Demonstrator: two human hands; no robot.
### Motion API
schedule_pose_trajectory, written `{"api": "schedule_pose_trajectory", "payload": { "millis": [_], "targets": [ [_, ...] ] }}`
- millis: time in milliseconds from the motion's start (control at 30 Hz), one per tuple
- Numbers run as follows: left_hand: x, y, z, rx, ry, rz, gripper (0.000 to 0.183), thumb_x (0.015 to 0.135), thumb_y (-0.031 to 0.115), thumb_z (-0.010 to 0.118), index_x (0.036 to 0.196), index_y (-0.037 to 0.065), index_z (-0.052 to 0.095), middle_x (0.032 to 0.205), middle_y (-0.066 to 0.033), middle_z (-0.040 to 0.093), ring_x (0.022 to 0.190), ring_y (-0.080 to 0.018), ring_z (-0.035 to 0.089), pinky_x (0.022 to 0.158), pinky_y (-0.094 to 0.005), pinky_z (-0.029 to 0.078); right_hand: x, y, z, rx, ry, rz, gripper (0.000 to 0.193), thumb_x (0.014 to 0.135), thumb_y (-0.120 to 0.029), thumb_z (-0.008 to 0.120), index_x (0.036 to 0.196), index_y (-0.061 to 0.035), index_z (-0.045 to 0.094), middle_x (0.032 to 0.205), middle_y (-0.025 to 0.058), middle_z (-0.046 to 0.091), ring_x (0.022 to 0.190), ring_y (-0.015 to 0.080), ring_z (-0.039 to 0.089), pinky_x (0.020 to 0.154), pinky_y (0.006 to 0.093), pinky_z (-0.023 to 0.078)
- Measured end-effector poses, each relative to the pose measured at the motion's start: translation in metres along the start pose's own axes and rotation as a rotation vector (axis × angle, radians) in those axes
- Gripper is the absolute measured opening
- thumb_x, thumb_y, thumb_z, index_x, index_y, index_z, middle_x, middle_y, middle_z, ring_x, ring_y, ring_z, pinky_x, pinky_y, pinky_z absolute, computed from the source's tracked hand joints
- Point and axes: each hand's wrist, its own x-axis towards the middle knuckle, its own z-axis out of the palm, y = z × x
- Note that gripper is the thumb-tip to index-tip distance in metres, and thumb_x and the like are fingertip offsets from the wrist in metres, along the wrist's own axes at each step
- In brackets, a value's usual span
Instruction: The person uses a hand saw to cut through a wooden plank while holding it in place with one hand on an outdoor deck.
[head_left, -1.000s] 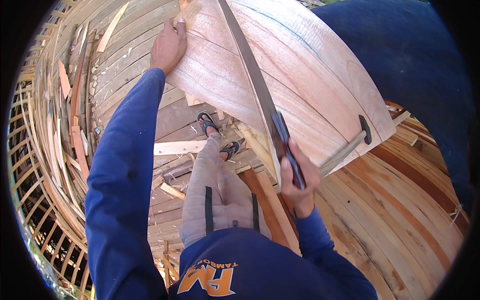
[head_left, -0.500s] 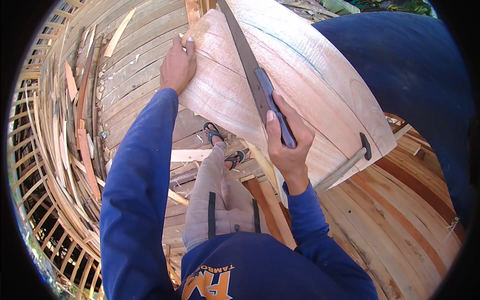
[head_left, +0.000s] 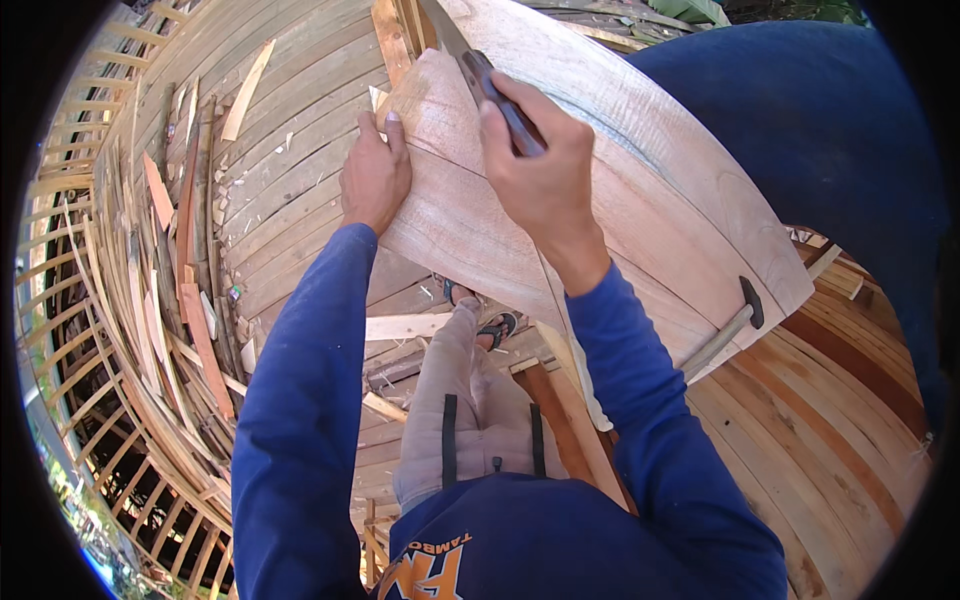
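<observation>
Saw [head_left: 483, 77] fills right grip [head_left: 548, 165], left grip [head_left: 377, 180] holding panel [head_left: 650, 220] by its edge, room leftward above plank floor [head_left: 300, 170]

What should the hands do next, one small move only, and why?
Probably draw the saw back toward the body: the right hand grips its handle with the arm reaching over the wooden board, while the left hand is at the board's left edge, seemingly steadying it.
</observation>
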Motion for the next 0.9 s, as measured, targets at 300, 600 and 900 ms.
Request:
{"api": "schedule_pose_trajectory", "payload": {
  "millis": [300, 600, 900],
  "targets": [
    [0.005, -0.024, -0.008, 0.007, 0.057, 0.002, 0.051, 0.104, 0.044, 0.035, 0.124, -0.001, 0.046, 0.099, -0.0333, 0.066, 0.096, -0.0501, 0.064, 0.083, -0.0556, 0.047, -0.203, -0.043, -0.141, -0.266, -0.210, 0.113, 0.034, 0.087, -0.005, 0.065, 0.119, 0.0069, 0.067, 0.084, 0.0184, 0.073, 0.067, 0.0206, 0.071, 0.067, 0.0267, 0.054],
    [-0.006, -0.009, 0.002, 0.030, 0.017, -0.024, 0.051, 0.104, 0.046, 0.034, 0.119, 0.000, 0.047, 0.101, -0.0319, 0.066, 0.097, -0.0490, 0.064, 0.086, -0.0544, 0.047, -0.190, -0.032, -0.110, -0.220, -0.414, -0.078, 0.039, 0.078, 0.004, 0.063, 0.117, 0.0055, 0.066, 0.069, 0.0153, 0.066, 0.051, 0.0227, 0.061, 0.052, 0.0296, 0.048],
    [0.019, -0.021, 0.002, 0.044, 0.115, 0.026, 0.060, 0.102, 0.050, 0.034, 0.133, 0.000, 0.047, 0.115, -0.0314, 0.065, 0.110, -0.0471, 0.062, 0.095, -0.0523, 0.045, -0.180, -0.026, -0.130, -0.062, -0.126, 0.097, 0.043, 0.086, -0.006, 0.066, 0.127, 0.0071, 0.061, 0.082, 0.0163, 0.072, 0.053, 0.0185, 0.063, 0.051, 0.0278, 0.048]
  ]
}}
